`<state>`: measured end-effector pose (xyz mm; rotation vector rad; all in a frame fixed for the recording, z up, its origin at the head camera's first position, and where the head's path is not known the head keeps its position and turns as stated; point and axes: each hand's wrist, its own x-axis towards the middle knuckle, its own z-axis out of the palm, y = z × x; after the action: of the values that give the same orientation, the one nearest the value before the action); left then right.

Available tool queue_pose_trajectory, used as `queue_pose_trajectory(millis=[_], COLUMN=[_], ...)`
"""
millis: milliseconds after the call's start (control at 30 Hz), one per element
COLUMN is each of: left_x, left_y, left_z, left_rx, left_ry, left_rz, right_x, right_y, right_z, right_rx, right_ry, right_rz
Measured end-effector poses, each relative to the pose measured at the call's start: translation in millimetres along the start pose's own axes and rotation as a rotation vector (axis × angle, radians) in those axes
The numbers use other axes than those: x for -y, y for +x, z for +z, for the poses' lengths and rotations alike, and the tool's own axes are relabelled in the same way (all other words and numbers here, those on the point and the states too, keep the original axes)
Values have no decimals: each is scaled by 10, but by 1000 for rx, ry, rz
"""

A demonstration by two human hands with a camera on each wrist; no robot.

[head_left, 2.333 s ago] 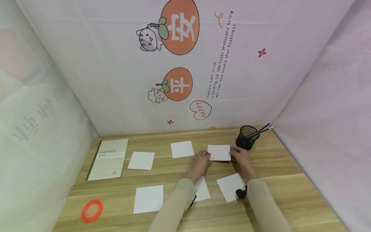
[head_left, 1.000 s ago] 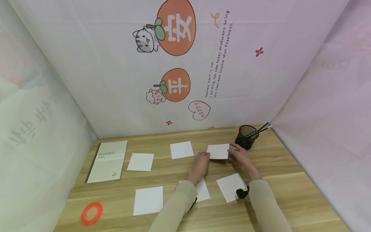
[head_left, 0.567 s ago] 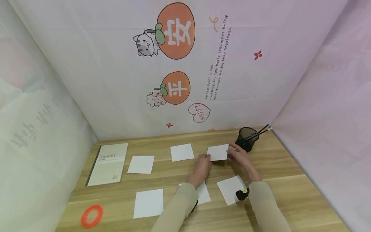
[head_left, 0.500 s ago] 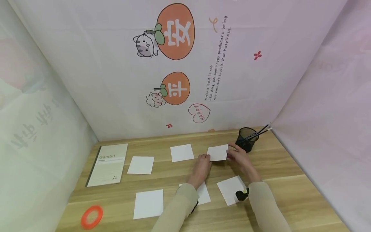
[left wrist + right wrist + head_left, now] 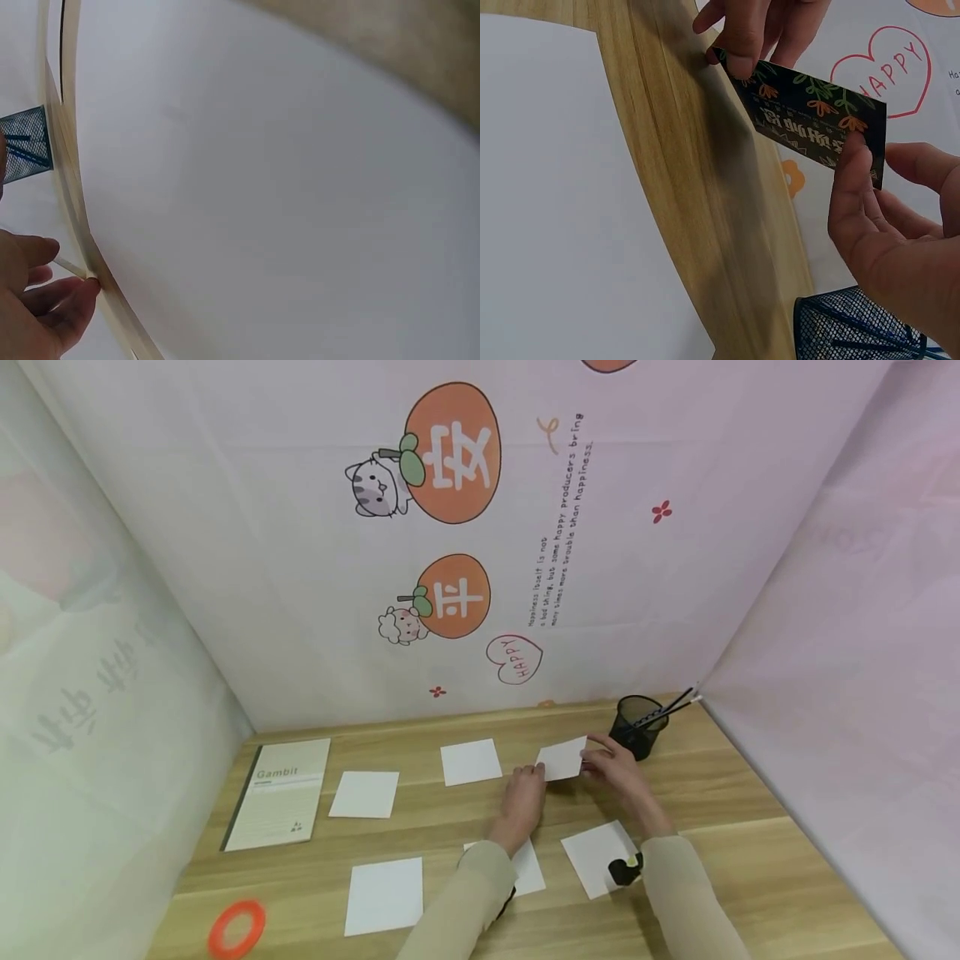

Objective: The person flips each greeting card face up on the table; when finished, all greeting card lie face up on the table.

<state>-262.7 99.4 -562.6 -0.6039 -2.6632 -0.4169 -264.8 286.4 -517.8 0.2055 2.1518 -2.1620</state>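
Observation:
A small card (image 5: 562,759) is held between both hands, tilted above the wooden table. Its white face shows in the head view; the other face, seen on the card (image 5: 810,112) in the right wrist view, is dark with orange flowers, green leaves and pale lettering. My left hand (image 5: 523,802) pinches its left near corner. At the opposite edge, my right hand (image 5: 617,774) grips it between thumb and fingers. In the left wrist view the left hand (image 5: 45,300) pinches a thin edge. Below the right wrist lies a white square card (image 5: 597,857).
More white square cards lie about, including one (image 5: 471,762) left of the hands and another (image 5: 384,896) at the front. A mesh pen holder (image 5: 636,739) with pens stands behind the right hand. A notebook (image 5: 277,793) and an orange-red ring (image 5: 237,930) are at left.
The held card has turned and tilts more, its right end raised and shifted left with my right hand. My left hand keeps its corner. The head view has tipped slightly upward.

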Motion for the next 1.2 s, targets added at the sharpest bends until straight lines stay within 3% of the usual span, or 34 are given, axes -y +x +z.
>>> queue_pose_trajectory(millis=[200, 533, 700, 967, 1200], left_x=[2, -4, -14, -92, -177], left_y=[-18, -22, -15, 14, 73], left_z=[3, -2, -4, -75, -124], left_rx=[-42, -24, 1, -9, 4], left_ry=[-18, -50, -99, -220, -432], left_rz=[17, 2, -40, -83, -137], right_x=[-28, -87, -182, -310, -310], right_y=[18, 43, 87, 96, 105], right_z=[11, 58, 79, 83, 103], right_rx=[-36, -17, -9, -7, 9], right_ry=[-122, -117, -95, -139, -131], right_rz=[-41, -62, -22, 11, -2])
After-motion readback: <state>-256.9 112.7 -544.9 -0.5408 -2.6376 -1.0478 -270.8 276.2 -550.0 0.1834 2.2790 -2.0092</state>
